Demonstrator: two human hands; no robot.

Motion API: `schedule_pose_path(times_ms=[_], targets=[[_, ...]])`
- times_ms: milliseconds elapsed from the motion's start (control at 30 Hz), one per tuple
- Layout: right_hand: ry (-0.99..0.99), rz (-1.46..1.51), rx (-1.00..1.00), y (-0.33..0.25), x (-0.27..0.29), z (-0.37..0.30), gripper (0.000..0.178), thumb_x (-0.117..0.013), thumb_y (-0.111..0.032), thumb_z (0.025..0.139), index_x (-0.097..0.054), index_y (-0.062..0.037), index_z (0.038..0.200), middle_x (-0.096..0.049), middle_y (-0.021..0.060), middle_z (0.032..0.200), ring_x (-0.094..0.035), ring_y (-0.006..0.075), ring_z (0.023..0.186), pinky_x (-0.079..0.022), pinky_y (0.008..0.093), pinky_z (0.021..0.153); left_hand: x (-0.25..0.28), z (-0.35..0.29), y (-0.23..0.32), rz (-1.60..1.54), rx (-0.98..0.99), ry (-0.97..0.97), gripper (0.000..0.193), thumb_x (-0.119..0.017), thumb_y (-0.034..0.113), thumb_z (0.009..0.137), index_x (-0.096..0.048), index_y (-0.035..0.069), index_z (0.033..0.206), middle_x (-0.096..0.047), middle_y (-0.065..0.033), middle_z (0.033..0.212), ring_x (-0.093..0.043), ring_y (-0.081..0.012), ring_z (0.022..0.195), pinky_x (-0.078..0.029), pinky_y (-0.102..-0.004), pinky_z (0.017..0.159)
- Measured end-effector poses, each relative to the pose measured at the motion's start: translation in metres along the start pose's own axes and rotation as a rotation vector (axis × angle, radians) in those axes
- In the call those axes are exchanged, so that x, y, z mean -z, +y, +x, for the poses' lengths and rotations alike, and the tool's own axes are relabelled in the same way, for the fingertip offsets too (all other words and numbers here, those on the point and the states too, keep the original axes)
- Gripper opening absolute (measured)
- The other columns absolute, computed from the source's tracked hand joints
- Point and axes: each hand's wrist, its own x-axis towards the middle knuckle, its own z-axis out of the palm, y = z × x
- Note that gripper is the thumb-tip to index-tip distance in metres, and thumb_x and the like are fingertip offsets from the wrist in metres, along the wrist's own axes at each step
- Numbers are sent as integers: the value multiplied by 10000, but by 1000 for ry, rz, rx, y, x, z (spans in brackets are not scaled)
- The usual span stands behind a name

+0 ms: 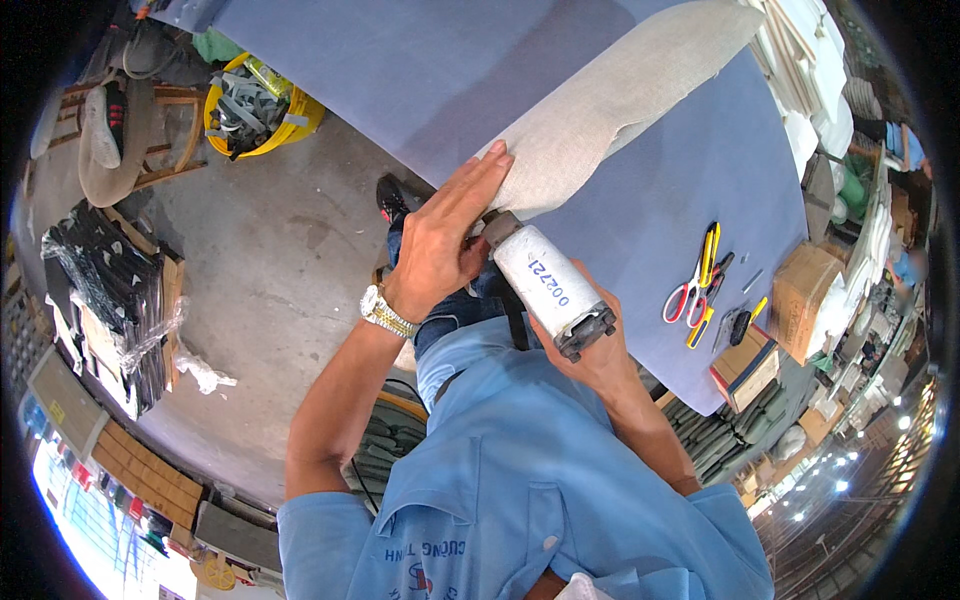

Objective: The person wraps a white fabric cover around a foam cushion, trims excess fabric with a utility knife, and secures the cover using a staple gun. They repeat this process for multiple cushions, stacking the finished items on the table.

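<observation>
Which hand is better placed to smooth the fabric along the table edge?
Probably the left. The left hand lies open and flat on the fabric at the table edge, so it could slide along. The right hand is closed around the white tool.

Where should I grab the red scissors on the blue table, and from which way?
Take the red scissors by their two looped handles, the end lying closest to the table's near edge. The blades point away, toward the yellow utility knife, so coming in from the handle side probably keeps fingers off the sharp part. The loops lie flat on the blue table.
</observation>
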Motion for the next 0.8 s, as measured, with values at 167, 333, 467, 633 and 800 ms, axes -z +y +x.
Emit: schedule_pose_path(times_ms=[167, 333, 467, 633, 800], targets=[[-32, -58, -15, 8, -1, -4, 560, -817, -93, 764, -585, -32, 1270, -717, 166, 1078, -741, 332, 1001, -567, 374, 852, 0, -4, 4, 0, 48, -20, 991, -721, -136, 601, -462, 108, 1526, -490, -140, 1543, -531, -346, 1367, -509, -443, 1113], [-36, -17, -38, 13, -4, -4, 564, -789, -54, 751, -576, -40, 1272, -724, 169, 1038, -743, 344, 976, -568, 377, 824, -6, -13, -2, -220, 207, 10, 1031, -740, -125, 652, -367, 120, 1581, -457, -158, 1570, -513, -360, 1387, -544, -428, 1044], [-34, -65, -23, 10, -3, -1, 532, -763, -33, 753, -575, -28, 1251, -716, 185, 1016, -736, 372, 958, -566, 385, 811, -10, -16, -5, -269, 205, 18, 992, -740, -117, 708, -348, 111, 1590, -424, -189, 1589, -501, -366, 1399, -556, -406, 994], [-10, -141, 94, 20, -5, -5, 512, -757, -35, 760, -571, 0, 1235, -707, 202, 989, -727, 397, 923, -565, 390, 803, -11, -18, 4, -259, 224, 48, 978, -707, -144, 736, -325, 112, 1600, -393, -195, 1609, -442, -358, 1445, -461, -402, 1108], [-27, -165, 69, 36, -3, -19, 507, -766, -49, 780, -575, 12, 1245, -718, 199, 1007, -732, 379, 942, -568, 391, 818, -21, -29, 10, -226, 242, 88, 1010, -730, -136, 713, -310, 103, 1601, -393, -200, 1604, -427, -370, 1452, -415, -401, 1165]])
